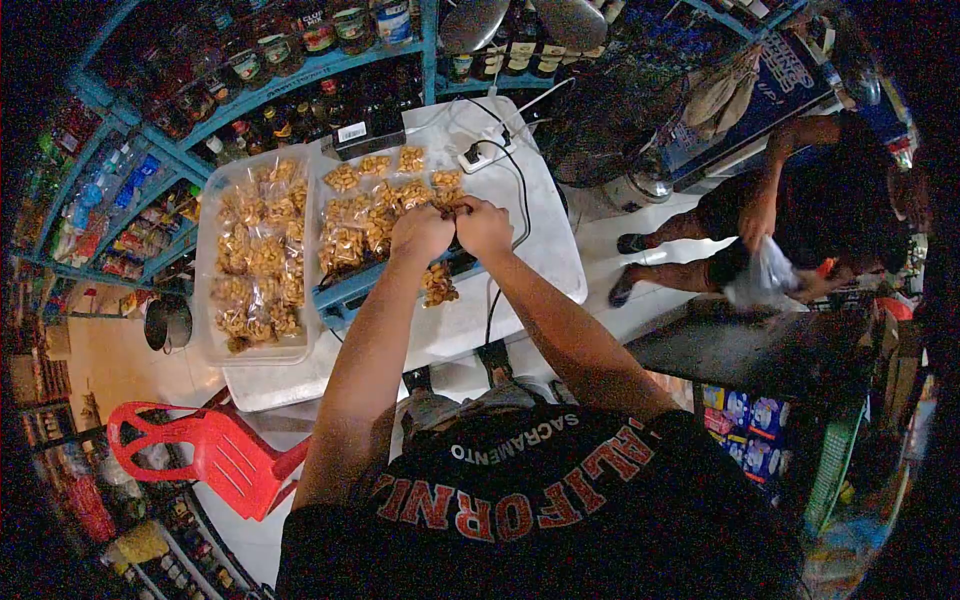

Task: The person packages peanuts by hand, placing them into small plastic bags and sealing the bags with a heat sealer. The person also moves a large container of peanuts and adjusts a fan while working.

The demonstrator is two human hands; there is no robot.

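A packet of snacks (440, 285) is lying at the near side of the blue machine (352, 294). Just beyond the machine, the left hand (420, 235) and right hand (483, 228) are curling closed, nearly touching; I cannot tell what they are gripping. More packets (380, 205) are sitting beyond it. Keeping both hands level and pulling evenly would probably be helping.

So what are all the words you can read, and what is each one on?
"SACRAMENTO": black shirt, small letters.
"ALIFORNI": same shirt, big curved letters, its ends unclear.
"CLUB MIX": a jar on the top shelf.
"THINGS" and "UP!": blue board, other words there unclear.
The white sticker and most labels on the shelves are too small or blurry to read.
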